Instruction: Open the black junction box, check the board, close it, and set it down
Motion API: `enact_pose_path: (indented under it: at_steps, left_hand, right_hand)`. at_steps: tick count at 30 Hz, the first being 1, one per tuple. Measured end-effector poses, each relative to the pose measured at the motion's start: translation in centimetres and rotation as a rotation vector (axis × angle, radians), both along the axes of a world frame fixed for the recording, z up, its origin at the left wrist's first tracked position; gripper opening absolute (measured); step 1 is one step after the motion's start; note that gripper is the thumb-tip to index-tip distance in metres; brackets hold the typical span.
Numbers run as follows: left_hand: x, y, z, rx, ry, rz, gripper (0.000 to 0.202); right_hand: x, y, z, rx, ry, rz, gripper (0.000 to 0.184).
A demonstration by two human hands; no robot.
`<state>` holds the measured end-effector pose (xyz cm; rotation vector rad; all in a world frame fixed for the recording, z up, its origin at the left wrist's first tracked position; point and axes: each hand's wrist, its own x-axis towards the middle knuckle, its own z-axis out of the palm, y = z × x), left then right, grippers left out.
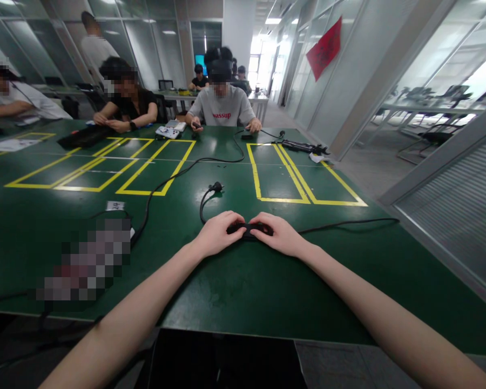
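Observation:
Both hands are on a black power adapter (249, 232) at the middle of the green table (227, 292). My left hand (222, 231) has its thumb and fingers closed around the adapter's left end. The right end is gripped the same way by my right hand (278, 232). Most of the adapter is covered by my fingers. A short cord loops from its left side to a black plug (216, 187), which lies just beyond my left hand. On the other side, a thin black cable (348, 222) runs right across the tabletop.
To the left lies a blurred-out object (93, 259) with a white tag (115, 206). A long black cord (194, 161) crosses the table. Yellow tape rectangles (281, 200) mark the surface. Folded black stands (302, 147) lie far right. A person in grey (222, 105) sits opposite.

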<state>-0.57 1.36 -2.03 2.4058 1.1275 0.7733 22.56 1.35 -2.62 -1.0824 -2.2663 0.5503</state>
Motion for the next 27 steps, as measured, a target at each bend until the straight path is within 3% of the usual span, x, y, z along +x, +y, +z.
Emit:
enact_pose_path:
  at_steps: [6,10,15,22,27]
  left_hand:
    - [0.5,-0.1,0.0,0.142,0.255,0.017,0.029]
    - [1.2,-0.4,0.6,0.088,0.32,0.074,0.041]
    - [1.6,-0.9,1.4,-0.026,0.347,0.154,0.051]
    - [1.3,-0.8,1.1,0.066,0.268,0.143,0.048]
    - [1.2,-0.6,0.8,0.089,0.222,0.142,0.049]
  right_hand:
    - [-0.3,-0.2,0.2,0.03,0.005,0.057,0.02]
    - [-0.3,-0.8,0.6,0.116,0.054,0.119,0.02]
    - [-0.8,-1.2,0.7,0.198,0.053,0.161,0.021]
    - [-0.7,-1.4,1.1,0.156,-0.252,0.064,0.025]
    - [-0.1,-1.2,1.8,0.097,-0.354,0.037,0.029]
